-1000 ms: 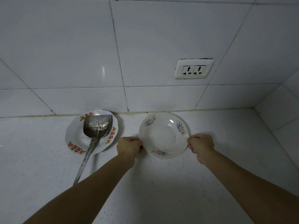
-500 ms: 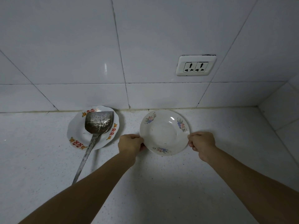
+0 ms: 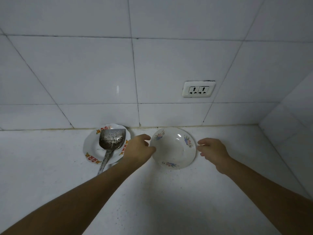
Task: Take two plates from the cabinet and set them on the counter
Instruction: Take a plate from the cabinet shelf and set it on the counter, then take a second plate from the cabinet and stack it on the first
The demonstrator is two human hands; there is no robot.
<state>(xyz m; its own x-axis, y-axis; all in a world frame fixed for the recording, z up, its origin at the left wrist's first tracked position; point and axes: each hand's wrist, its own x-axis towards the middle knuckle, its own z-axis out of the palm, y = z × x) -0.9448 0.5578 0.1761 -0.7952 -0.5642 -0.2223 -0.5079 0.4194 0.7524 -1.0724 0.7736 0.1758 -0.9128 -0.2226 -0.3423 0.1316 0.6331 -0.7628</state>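
Two plates are sitting on the counter [image 3: 50, 167]; a spatula [image 3: 111, 143] is covering much of the red-patterned plate [image 3: 91, 150]; the left hand [image 3: 138, 148] is overlapping its right rim, fingers loosely spread; the floral plate [image 3: 172, 148] is lying flat near the wall; the right hand [image 3: 212, 150] is hovering beside it, fingers apart.

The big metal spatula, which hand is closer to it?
Left. The left hand sits just right of the metal spatula, over the edge of its red-patterned plate. The right hand is farther away, beyond the flowered plate.
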